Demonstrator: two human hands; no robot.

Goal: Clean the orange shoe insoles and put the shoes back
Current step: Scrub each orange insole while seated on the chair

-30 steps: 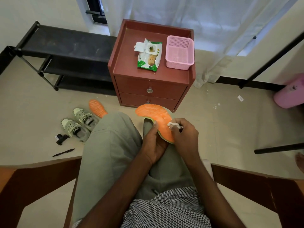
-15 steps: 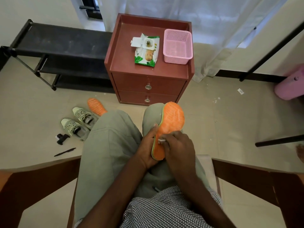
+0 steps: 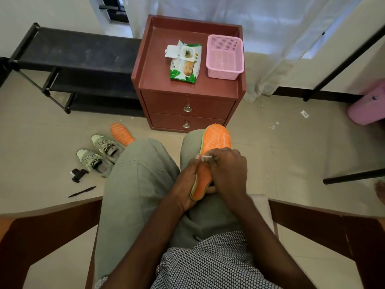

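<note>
An orange insole (image 3: 216, 140) with a green edge stands on my right knee, toe end pointing away. My left hand (image 3: 187, 184) grips its heel end from the left. My right hand (image 3: 227, 170) lies over its middle and pinches a small white wipe (image 3: 206, 157) against the orange surface. A second orange insole (image 3: 120, 134) lies on the floor to the left, partly hidden by my left knee. Beside it sit two grey-green laced shoes (image 3: 98, 153).
A red-brown bedside cabinet (image 3: 220, 88) stands just ahead, bearing a green wet-wipe pack (image 3: 185, 65) and a pink basket (image 3: 225, 57). A black shoe rack (image 3: 68, 59) is at far left. A pen (image 3: 82, 191) and a small black object (image 3: 78, 174) lie on the floor.
The insole has swung from lying across my knee to standing lengthwise along it. My right hand has slid the wipe up toward the middle of the insole.
</note>
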